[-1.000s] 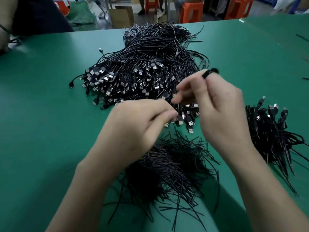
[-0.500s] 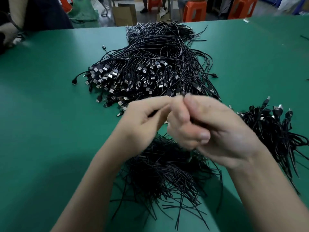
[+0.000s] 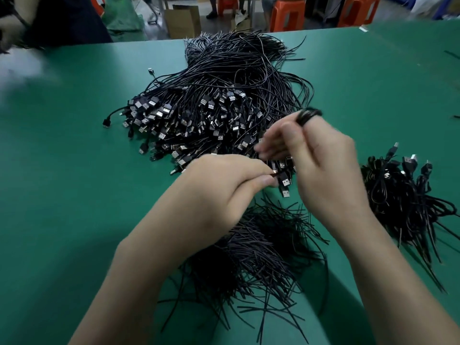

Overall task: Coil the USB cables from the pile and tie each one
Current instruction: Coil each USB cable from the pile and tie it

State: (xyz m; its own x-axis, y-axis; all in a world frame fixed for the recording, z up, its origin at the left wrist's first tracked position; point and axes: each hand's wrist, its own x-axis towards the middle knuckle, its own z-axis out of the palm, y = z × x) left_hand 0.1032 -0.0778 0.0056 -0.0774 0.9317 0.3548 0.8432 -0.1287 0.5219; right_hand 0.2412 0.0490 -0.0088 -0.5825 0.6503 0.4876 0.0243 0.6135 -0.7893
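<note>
USB cable: thin black loop [image 3: 310, 113]; I judge it light, limp, springy.
Grip: right hand [image 3: 328, 170] clenched round loop; left hand [image 3: 224, 185] pinches its end.

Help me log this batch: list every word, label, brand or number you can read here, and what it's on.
No text can be read in this view.
USB plugs in the cable pile: markings too small to read.
USB cable being coiled: no legible marking.
Cardboard box: blurred, no print readable.
</note>
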